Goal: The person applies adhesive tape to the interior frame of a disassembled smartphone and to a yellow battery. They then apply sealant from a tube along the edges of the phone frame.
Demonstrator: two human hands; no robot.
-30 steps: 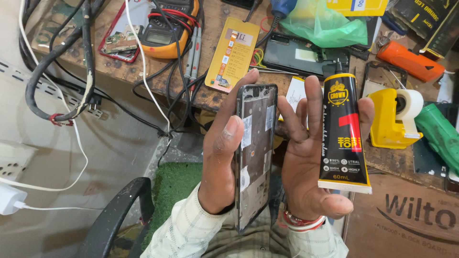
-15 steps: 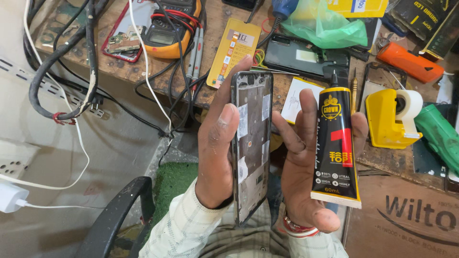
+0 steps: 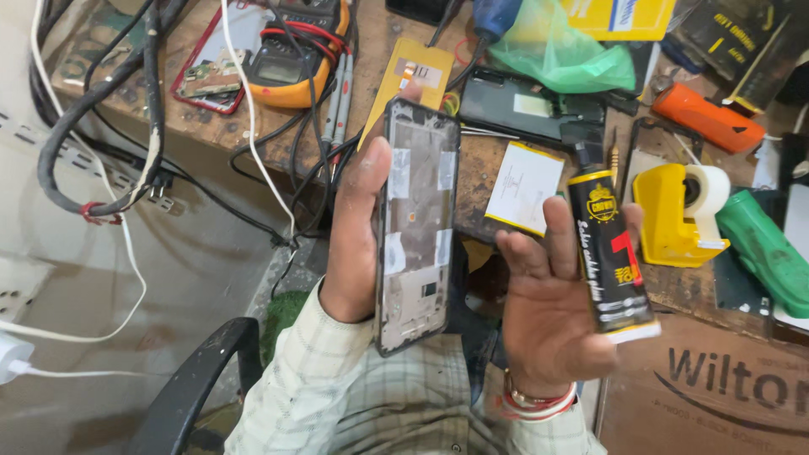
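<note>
Head view: left hand (image 3: 354, 236) grips phone frame (image 3: 415, 227) (upright).

The right hand (image 3: 548, 312) has drawn away from the phone frame (image 3: 415, 223), tilting the glue tube (image 3: 611, 257).

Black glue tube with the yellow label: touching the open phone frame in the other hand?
Apart. The head view shows the black glue tube in the right hand, with a clear gap to the phone frame.

Soft, even daylight fills a sharp, slightly wide-angle view, with mild shadows and no harsh glare.
</note>
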